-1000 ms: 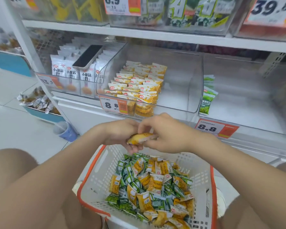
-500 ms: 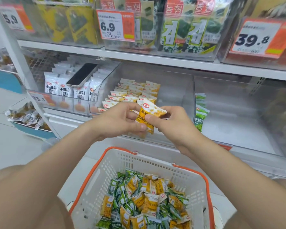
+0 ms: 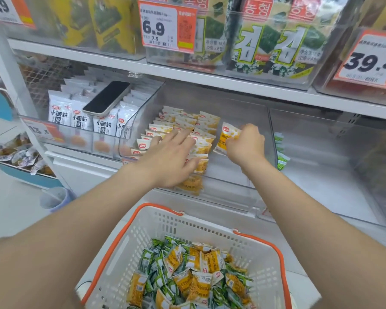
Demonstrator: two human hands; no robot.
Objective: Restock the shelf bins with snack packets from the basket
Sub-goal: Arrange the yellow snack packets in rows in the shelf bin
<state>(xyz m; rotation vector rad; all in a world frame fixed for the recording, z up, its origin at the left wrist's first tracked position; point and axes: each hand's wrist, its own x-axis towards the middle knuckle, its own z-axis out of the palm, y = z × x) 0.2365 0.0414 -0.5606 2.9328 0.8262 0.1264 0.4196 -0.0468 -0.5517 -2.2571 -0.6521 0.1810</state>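
Here, three clear bins stood side by side on the shelf, and two hands reached into the middle clear plastic shelf bin (image 3: 232, 188). The right hand (image 3: 246, 147) pinched one yellow-and-white snack packet (image 3: 228, 136), upright, just right of the filed rows of yellow packets (image 3: 183, 122) in that bin. The left hand (image 3: 167, 157) lay flat on those rows, its fingers (image 3: 183, 139) straight and spread, gripping nothing. Below stood one white slotted plastic basket with an orange rim (image 3: 165, 226), holding a loose heap of yellow and green packets (image 3: 194, 277), too many to count. One black smartphone (image 3: 107, 98) lay on the white noodle-snack packets (image 3: 80, 118) in the left bin, four faces showing in front. A few green packets (image 3: 281, 158) leaned in the right bin.
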